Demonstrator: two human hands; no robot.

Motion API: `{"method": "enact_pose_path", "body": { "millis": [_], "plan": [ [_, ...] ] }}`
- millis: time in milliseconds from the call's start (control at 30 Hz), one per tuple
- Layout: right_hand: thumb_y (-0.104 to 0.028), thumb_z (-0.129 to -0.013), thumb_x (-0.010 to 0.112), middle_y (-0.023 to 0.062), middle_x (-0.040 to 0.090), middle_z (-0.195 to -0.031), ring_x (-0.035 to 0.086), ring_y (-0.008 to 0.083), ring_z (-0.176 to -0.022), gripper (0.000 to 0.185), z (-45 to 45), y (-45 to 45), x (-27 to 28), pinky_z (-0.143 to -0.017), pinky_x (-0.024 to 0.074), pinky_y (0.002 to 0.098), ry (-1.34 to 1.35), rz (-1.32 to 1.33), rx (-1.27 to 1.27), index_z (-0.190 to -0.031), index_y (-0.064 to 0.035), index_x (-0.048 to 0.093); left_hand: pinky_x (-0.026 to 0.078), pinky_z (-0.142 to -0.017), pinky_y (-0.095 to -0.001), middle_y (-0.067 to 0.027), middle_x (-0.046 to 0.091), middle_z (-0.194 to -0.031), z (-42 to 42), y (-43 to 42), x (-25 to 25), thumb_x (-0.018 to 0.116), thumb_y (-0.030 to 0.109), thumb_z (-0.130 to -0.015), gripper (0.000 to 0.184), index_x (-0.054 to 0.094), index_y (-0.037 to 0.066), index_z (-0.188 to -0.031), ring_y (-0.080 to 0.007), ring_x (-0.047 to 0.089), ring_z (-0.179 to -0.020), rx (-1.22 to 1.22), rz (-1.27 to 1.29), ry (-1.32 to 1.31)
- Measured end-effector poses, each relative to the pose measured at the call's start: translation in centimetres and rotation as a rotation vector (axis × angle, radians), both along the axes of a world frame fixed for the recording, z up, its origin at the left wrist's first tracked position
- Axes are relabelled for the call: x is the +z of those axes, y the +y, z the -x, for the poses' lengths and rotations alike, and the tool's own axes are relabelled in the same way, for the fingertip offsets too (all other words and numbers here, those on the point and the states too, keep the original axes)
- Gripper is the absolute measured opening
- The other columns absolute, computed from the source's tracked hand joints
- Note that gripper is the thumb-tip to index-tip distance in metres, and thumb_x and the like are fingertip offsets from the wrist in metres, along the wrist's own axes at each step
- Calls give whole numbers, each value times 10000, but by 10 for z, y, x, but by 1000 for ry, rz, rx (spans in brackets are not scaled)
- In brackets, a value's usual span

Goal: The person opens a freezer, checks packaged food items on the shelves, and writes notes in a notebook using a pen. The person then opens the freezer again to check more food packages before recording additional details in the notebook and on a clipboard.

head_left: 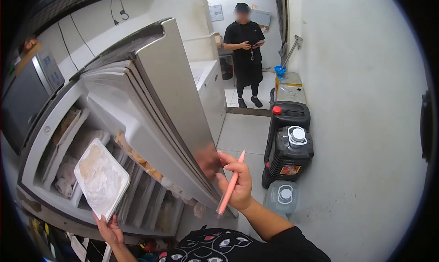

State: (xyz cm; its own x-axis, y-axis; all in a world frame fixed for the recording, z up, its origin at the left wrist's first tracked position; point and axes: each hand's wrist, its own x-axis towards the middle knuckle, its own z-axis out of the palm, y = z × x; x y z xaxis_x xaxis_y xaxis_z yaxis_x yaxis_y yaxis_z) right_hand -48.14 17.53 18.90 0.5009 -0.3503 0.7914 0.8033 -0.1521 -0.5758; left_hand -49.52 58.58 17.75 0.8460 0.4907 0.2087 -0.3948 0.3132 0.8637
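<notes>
My left hand [109, 231] grips the lower edge of a white tray [102, 177] with frosty white and beige contents, held tilted before the open freezer [34, 170]. Trays and wrapped bags fill the compartment behind it. At the edge of the silver door [176, 79], my right hand [238, 182] has a pink pen [232, 184] between its fingers. The fingertips are at the door's edge; whether they press on it is hard to tell.
A person [243, 51] in dark clothes stands in the doorway beyond. Black jugs [292, 154] and a clear jug [280, 198] line the right wall. A white chest unit [210, 93] stands behind the door, and wires hang at upper left.
</notes>
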Motion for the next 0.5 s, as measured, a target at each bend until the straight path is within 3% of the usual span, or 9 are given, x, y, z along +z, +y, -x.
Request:
{"method": "enact_pose_path", "body": {
  "millis": [200,500],
  "plan": [
    [60,-761,629,227,530,-1217,557,313,-1076,323,7,10,-2,-912,444,380,9,4,-18,-1011,-38,450,534,-728,-256,-129,542,-1163,4,15,-3,472,103,-919,520,266,64,-1395,-177,601,-899,-6,24,-8],
    [-33,-751,702,219,511,-1243,540,318,-1093,358,28,34,3,-909,437,387,20,61,-92,-1008,-49,454,544,-720,-273,-135,464,-1257,-6,37,3,479,118,-908,570,223,56,-1414,-199,570,-977,-55,28,-28]
  ]
}}
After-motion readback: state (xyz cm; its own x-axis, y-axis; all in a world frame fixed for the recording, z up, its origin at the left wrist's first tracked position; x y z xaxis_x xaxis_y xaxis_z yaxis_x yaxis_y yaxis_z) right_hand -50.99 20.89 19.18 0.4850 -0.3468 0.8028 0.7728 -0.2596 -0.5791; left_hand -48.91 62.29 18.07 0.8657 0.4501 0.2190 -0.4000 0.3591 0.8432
